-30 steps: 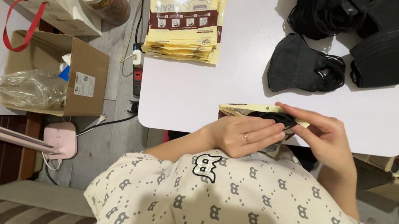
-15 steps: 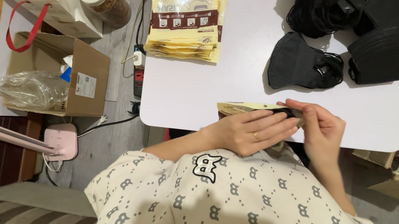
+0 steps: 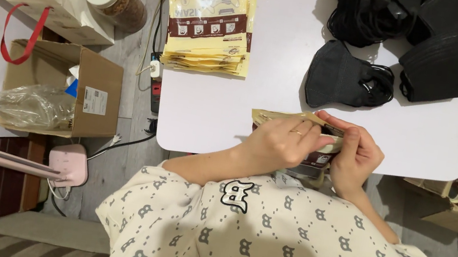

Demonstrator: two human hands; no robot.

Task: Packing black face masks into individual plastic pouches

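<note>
Stack of flat yellow-and-brown pouches [image 3: 210, 17] at the table's far-left corner; another pouch [image 3: 297, 127], half-hidden I think, between both hands.

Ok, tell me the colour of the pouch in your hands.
Pale yellow pouch with a dark brown band, head view.

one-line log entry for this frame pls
left hand: holds yellow pouch | right hand: on same pouch | nearby: black mask, pouch stack | surface: white table

Bare table [image 3: 226, 109] between pouch stack [image 3: 210, 17] and black masks [image 3: 345, 80]
</note>
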